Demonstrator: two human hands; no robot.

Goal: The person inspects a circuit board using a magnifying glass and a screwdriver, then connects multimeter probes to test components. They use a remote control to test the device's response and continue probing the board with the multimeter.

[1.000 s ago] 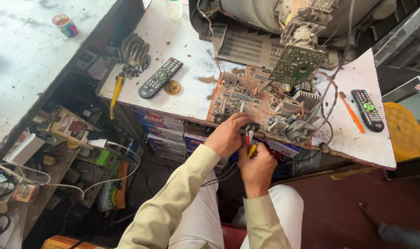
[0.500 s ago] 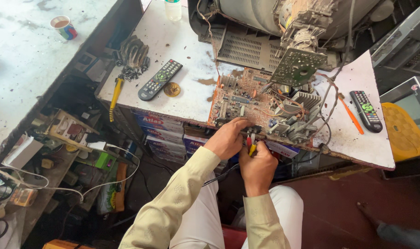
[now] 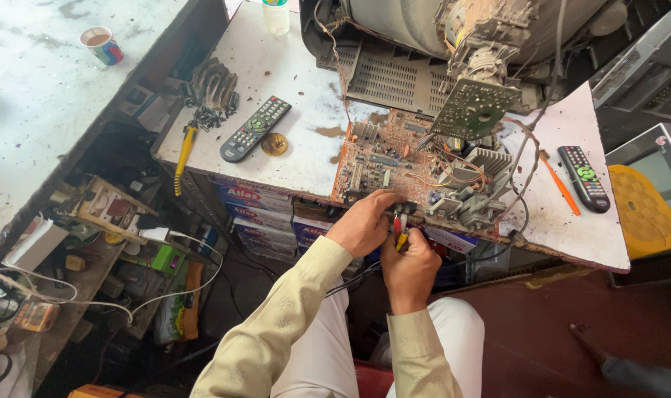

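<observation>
Little changed over last second: both hands kept at near edge of circuit board (image 3: 416, 173), which overhangs counter (image 3: 291, 158). Left hand (image 3: 363, 225) curled on board edge; right hand (image 3: 410, 267) closed round small red-and-yellow tool (image 3: 399, 227). Work continues at same spot.

Pretty grubby white workbench (image 3: 291, 158) here, carrying a black remote (image 3: 255, 128), a brass-coloured disc (image 3: 274, 144), a circuit board (image 3: 416, 173), a gutted CRT set (image 3: 453, 44), another remote (image 3: 584, 177), and maybe an orange screwdriver (image 3: 558, 185).
</observation>
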